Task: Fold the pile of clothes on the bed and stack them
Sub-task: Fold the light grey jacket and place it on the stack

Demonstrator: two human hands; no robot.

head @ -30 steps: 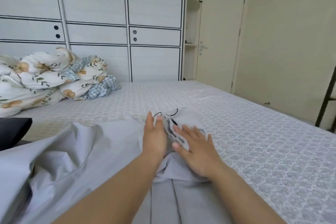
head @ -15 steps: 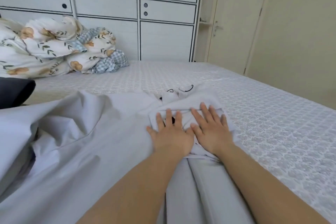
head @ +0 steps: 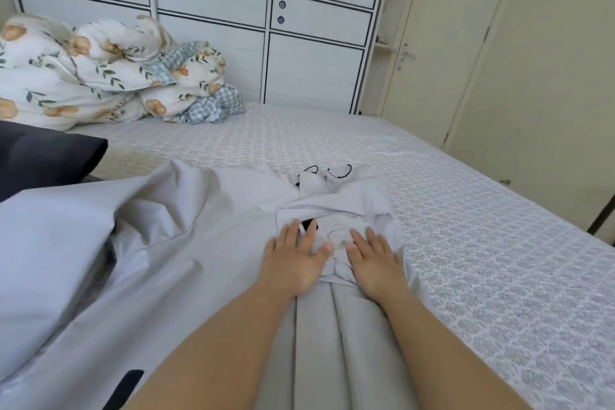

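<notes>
A pale grey garment [head: 206,243] lies spread over the near side of the bed, its top part bunched in folds around a black drawcord [head: 339,171]. My left hand [head: 294,260] lies flat on the cloth with fingers straight, partly covering a small black patch. My right hand [head: 374,258] presses flat beside it, a few centimetres to the right. Both forearms reach in from the bottom edge. More of the grey cloth is heaped at the left [head: 50,243].
The bed [head: 482,226] has a grey-and-white patterned cover. A floral quilt [head: 100,76] is piled at the far left by a white wardrobe [head: 266,27]. A dark navy item [head: 43,160] lies at the left. A door [head: 432,43] stands at the back right.
My view has tilted down. My hands went from handling the bunched top of the garment to lying flat on it, then drew slightly apart and toward me.
</notes>
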